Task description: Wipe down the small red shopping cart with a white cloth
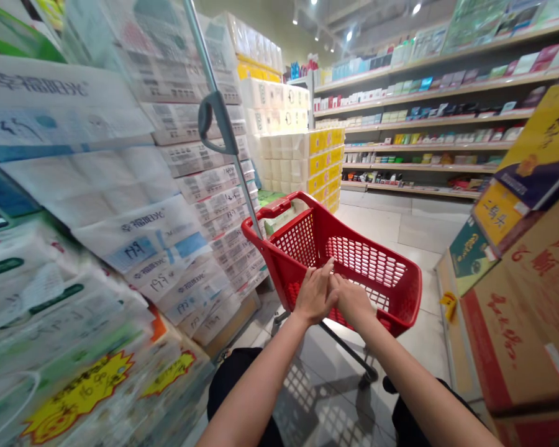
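Note:
Both hands meet in front of me over the near side of a red plastic shopping cart. My left hand has its fingers stretched out, pointing forward over the basket. From the right, my right hand touches it, with its fingers laid against the left fingers. No object shows in either hand, though part of the right fingertips is hidden. The cart stands turned sideways on its wheels, and a grey pole with a handle rises at its left end. Behind the cart's divider sits a whitish-green pack.
Tall stacks of wrapped tissue packs line the left side, with yellow price signs low down. Cardboard cartons stand close on the right. Beyond the tiled floor, shelves of small boxed goods fill the back.

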`<state>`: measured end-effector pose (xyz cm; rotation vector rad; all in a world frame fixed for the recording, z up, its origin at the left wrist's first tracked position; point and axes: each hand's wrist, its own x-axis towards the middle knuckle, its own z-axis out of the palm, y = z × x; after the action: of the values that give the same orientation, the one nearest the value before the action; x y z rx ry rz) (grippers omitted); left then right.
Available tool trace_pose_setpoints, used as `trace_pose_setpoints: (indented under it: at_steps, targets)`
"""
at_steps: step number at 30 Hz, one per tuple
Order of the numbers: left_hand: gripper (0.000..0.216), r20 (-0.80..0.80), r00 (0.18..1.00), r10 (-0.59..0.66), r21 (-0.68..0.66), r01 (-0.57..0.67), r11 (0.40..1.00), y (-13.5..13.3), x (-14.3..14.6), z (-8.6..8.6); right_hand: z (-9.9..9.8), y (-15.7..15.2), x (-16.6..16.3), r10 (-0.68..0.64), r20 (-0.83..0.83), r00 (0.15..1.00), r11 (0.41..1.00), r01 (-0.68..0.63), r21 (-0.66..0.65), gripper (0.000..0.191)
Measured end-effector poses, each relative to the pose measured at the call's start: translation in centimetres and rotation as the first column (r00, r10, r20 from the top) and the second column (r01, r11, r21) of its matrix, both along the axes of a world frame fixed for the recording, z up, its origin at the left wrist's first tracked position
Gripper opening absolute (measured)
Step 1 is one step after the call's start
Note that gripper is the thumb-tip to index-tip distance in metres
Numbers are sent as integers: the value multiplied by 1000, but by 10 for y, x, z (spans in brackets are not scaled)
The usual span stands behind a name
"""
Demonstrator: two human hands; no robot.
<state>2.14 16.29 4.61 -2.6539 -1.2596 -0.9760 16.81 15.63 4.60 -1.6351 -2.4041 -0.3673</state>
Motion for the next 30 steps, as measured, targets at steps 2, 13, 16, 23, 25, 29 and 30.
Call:
trace_pose_setpoints:
  at_steps: [2,13,16,23,25,29,30]
  targets:
    - [59,-31,999,-20,9,20,1000,3,-7,2,-1,5,-4,37,0,999,999,-37,33,33]
    - [40,-116,951,286,183,-263,947,44,-82,27,-12,-3,41,38,31,999,981,-43,187,35]
    - [41,-116,940,322,187,-298,936,44,-83,28,-8,2,36,1,31,1000,988,-6,152,36]
    - [40,-64,941,332,180,-317,931,38,-70,32,20,29,-39,-23,-30,999,998,21,-52,34]
    - [40,-56,947,317,176,-303,937,36,-72,35,27,42,-66,3,-60,998,996,-8,-84,32]
    - [44,-31,952,304,173,-295,940,33,-78,37,38,58,-100,56,-94,994,995,-63,-78,40]
    - [45,-30,953,302,173,-292,940,33,-79,37,39,59,-102,63,-98,993,995,-71,-77,41]
